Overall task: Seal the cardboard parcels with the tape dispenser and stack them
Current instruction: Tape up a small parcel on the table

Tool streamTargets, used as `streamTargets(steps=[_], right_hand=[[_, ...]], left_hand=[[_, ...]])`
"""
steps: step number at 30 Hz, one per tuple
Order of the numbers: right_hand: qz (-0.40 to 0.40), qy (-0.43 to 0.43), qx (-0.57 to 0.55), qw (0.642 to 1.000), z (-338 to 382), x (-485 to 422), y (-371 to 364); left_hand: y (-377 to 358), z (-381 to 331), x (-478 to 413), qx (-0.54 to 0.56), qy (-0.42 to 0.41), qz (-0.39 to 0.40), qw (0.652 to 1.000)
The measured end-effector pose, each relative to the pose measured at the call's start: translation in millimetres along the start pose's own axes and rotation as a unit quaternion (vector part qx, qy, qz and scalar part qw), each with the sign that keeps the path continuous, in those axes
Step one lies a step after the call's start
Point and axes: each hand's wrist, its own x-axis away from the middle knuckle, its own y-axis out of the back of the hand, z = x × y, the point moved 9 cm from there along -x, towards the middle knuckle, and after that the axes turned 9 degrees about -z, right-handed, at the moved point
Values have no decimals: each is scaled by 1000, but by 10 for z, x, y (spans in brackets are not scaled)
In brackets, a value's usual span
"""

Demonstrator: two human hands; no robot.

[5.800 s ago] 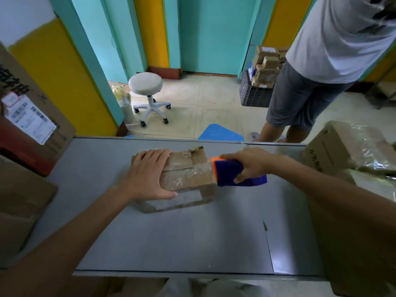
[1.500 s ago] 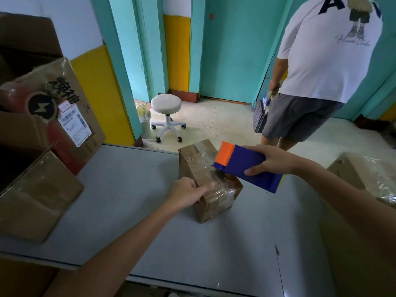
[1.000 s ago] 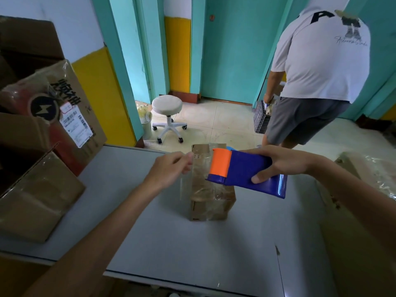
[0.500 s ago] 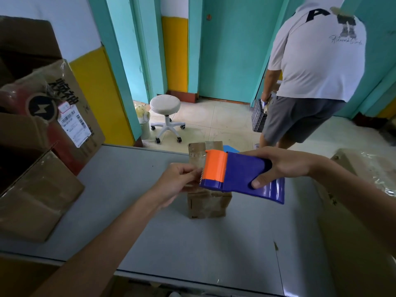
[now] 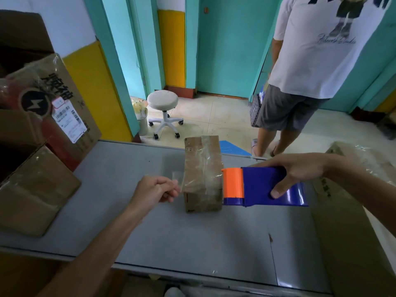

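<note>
Table [image 5: 150, 232], grey and smooth, is spread across the lower view. Large cartons [image 5: 32, 189] are piled at its left end, and a film-wrapped box [image 5: 353, 159] lies at its right edge.

The parcel [image 5: 202, 174] is set near the middle of the table, toward the far edge. It is a small oblong cardboard box, already crossed by wrinkled bands of clear tape. It is judged light and fairly stiff, with corners that could be crushed if squeezed. Its taped faces are likely slick, so it is best taken by the two long sides or steadied from above with a flat palm. On so smooth a table it may be dragged along when tape is pulled against it.

The tape dispenser [image 5: 263, 186], blue with an orange front, is held just right of the parcel. Whether the two touch cannot be told. It is clasped by the right hand [image 5: 297, 170], the grip wrapped round the blue body.

The left hand [image 5: 154, 190] is held just left of the parcel, its grip pinched on the free end of a clear tape strip [image 5: 177, 179]. The strip appears to run across the parcel toward the dispenser. It is thin, sticky and easily creased, so it is best kept taut and held only at its end.
</note>
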Motion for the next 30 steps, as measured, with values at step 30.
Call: streamTargets(steps=[30], right_hand=[[-1, -57, 43, 997, -136, -444, -66]], left_hand=[[114, 201, -395, -437, 120, 15, 891]])
